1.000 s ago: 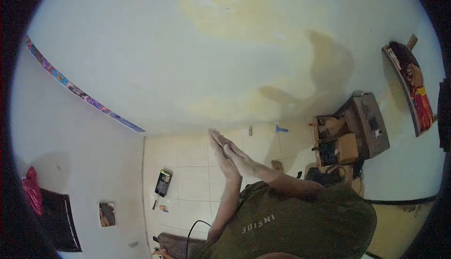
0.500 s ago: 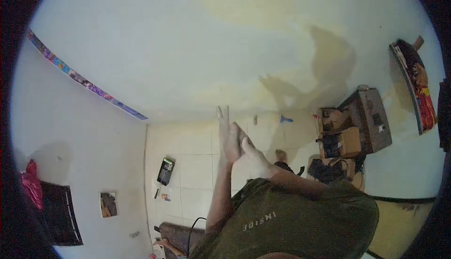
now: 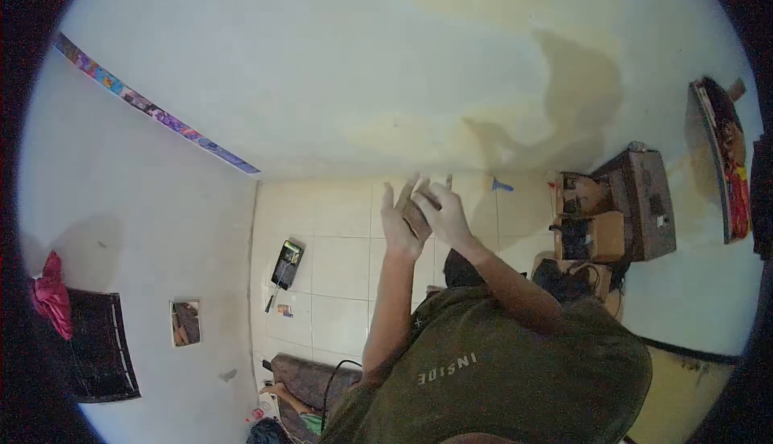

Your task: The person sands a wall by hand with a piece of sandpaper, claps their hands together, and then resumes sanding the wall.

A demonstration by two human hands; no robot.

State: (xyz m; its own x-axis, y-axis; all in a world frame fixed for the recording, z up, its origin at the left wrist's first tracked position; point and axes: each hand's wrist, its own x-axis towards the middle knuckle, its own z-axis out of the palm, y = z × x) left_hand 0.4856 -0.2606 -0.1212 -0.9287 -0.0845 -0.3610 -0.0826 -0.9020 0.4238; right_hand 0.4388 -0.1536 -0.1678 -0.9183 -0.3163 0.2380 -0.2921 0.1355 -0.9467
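My left hand [image 3: 401, 225] is raised in front of me, its fingers spread and pointing up and away. Close beside it, my right hand [image 3: 448, 217] is turned inward, its bent fingers reaching over the left fingers and overlapping them in this view. A shaded brown patch shows between the two palms, and no held object stands out there. Both bare forearms come up from the dark green shirt [image 3: 515, 363], which carries the printed word INSIDE.
A black device with a lit screen [image 3: 287, 264] lies on the tiled floor [image 3: 338, 259] at the left. Cardboard boxes [image 3: 604, 236] stand beside a brown cabinet [image 3: 649, 202] at the right. A brown cushion [image 3: 310, 379] and another person's leg [image 3: 294, 400] appear at lower left.
My hands were pressed together palm to palm; now the right hand has shifted rightward and up, with its fingers bent over the left fingers. The left fingers have spread. The view has tilted slightly.
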